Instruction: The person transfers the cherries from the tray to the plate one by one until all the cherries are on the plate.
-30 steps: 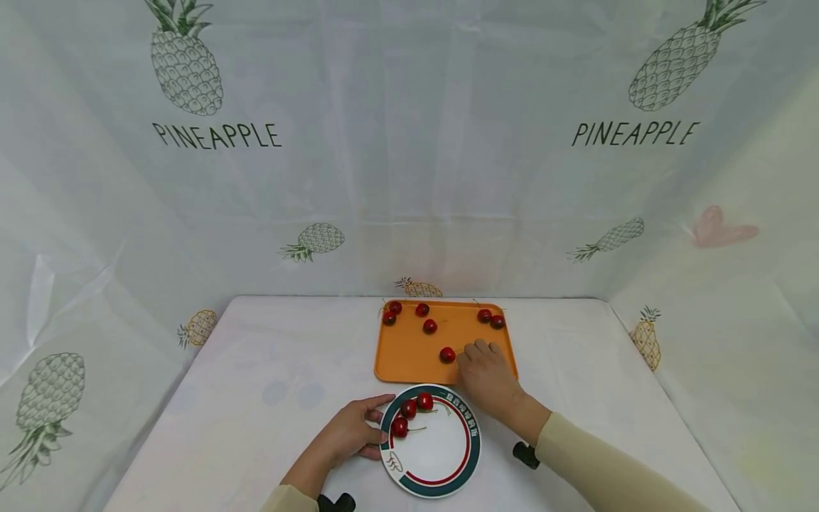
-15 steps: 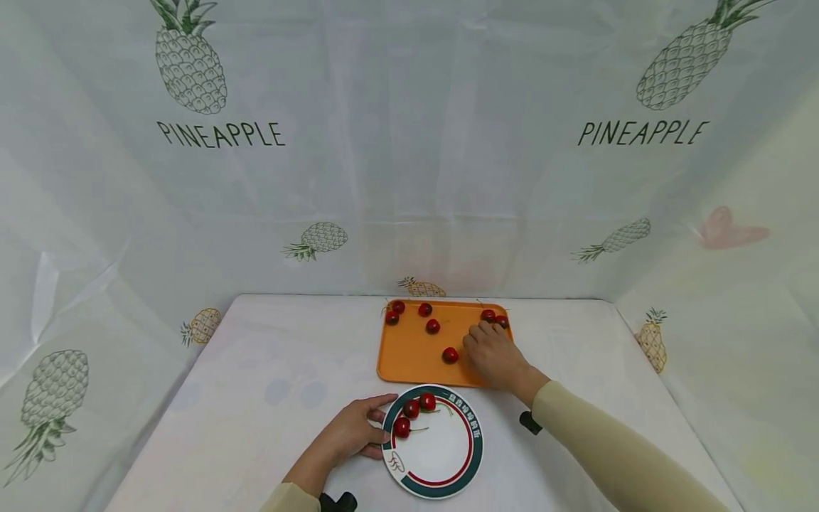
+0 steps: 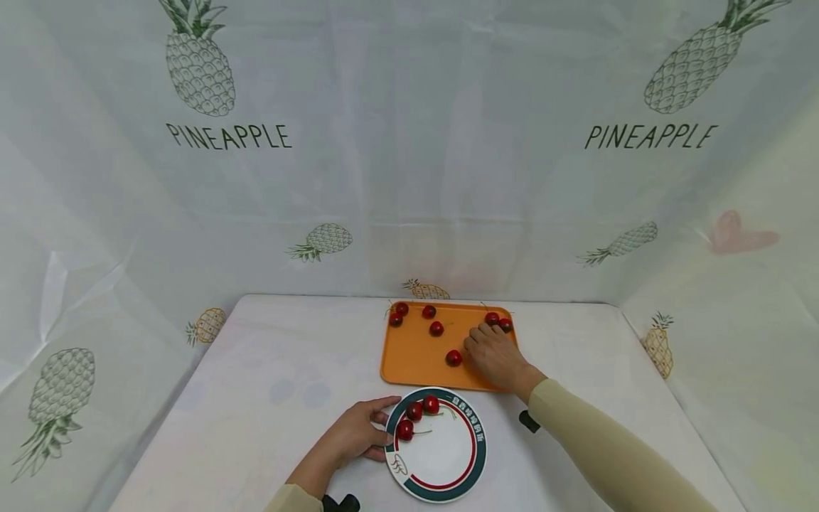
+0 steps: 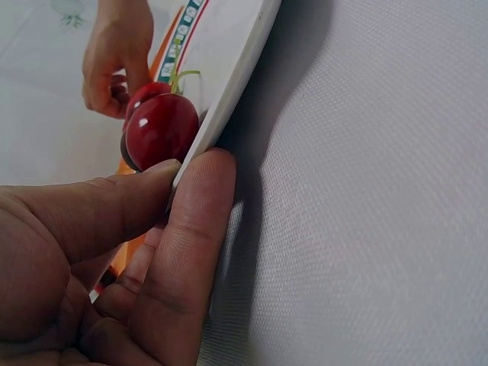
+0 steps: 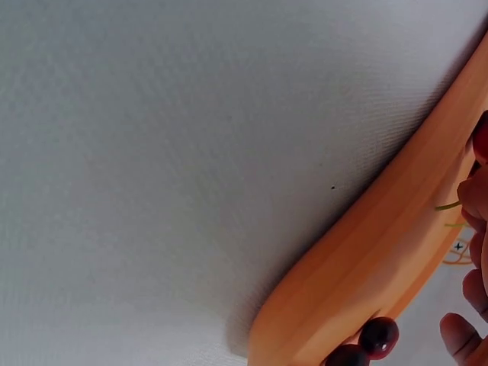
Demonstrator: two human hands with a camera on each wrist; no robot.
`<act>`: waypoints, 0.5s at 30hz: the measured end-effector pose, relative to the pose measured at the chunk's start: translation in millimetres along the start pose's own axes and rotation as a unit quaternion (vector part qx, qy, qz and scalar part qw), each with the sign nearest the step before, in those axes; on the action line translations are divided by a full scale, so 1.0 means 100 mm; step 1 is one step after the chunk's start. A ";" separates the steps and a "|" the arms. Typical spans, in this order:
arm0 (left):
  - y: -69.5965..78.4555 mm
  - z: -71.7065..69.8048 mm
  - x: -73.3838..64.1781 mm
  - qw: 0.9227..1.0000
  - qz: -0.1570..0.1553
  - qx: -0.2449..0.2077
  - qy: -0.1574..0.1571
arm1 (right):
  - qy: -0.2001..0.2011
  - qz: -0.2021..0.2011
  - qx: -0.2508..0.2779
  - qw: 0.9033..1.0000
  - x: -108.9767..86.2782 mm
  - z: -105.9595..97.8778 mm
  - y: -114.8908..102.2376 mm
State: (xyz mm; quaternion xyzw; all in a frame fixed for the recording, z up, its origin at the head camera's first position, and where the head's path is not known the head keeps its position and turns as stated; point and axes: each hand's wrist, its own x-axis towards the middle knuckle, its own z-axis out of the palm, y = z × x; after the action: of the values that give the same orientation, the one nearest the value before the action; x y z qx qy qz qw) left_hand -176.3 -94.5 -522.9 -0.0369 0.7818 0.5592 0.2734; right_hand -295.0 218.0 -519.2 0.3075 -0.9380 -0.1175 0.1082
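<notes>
At the front, my left hand (image 3: 352, 432) pinches the left rim of a white plate (image 3: 443, 459) with a green and red border, thumb above and fingers below. Three stemmed red cherries (image 3: 405, 429) lie on the plate, near that thumb. My right hand (image 3: 495, 353) reaches down over the right part of the orange tray (image 3: 409, 359), fingers curled. In the right wrist view its fingertips grip a cherry (image 5: 481, 138), partly cut off by the frame edge, with a green stem beside them; the head view hides this cherry under the hand.
Several more cherries (image 3: 436, 328) lie spread on the tray, with one (image 3: 453, 358) left of my right hand and two (image 3: 492, 318) in the far right corner. Plate and tray stand close together on the white table (image 3: 307, 341). A pineapple-print curtain (image 3: 409, 178) encloses the table.
Within the tray, my right hand moves a little away from me, then stays nearly still beside the far right cherries. My left hand keeps its grip on the plate. The head view shifts slightly.
</notes>
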 end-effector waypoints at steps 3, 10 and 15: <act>-0.01 0.00 0.00 1.000 0.001 -0.001 0.001 | -0.006 -0.001 -0.003 1.000 0.00 0.01 0.00; -0.02 0.00 0.00 1.000 0.003 -0.003 -0.002 | -0.015 0.002 0.007 1.000 0.00 0.02 -0.01; -0.02 -0.01 0.00 1.000 0.001 -0.003 0.001 | -0.015 0.007 0.020 1.000 0.00 0.04 -0.02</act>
State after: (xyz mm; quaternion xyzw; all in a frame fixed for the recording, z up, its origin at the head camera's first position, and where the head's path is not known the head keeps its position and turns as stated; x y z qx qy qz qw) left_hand -176.1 -95.7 -524.3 -0.0375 0.7802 0.5619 0.2723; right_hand -295.4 217.0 -523.9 0.3016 -0.9437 -0.1027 0.0885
